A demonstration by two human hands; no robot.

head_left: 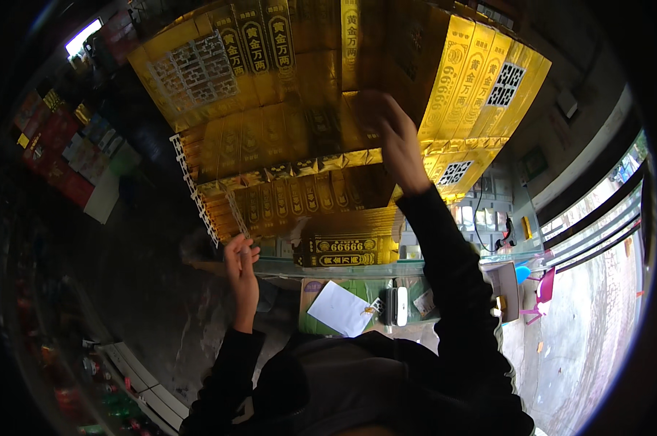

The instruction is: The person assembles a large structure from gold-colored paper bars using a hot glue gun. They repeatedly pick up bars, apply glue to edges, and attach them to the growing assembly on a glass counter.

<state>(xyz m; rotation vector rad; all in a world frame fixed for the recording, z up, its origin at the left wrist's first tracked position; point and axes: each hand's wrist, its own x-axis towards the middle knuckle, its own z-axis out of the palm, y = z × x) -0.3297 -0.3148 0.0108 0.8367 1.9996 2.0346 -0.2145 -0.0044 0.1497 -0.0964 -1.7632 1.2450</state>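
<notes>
A large structure of shiny gold printed card stands before me, with folded ridges, raised panels and white lattice patterns. My left hand is at its near left edge, close to the lower end of a white lattice strip. The fingers are half bent with small gaps; whether they touch the strip I cannot tell. Over the right part of the card reaches my right hand, its fingers smeared by motion and dark against the gold. A gold box-shaped piece lies at the structure's near edge.
Beneath the structure runs a glass counter. Nearer me are a white sheet and a black and white device. A grey open box and pink chair stand right. Colourful cartons fill the left back.
</notes>
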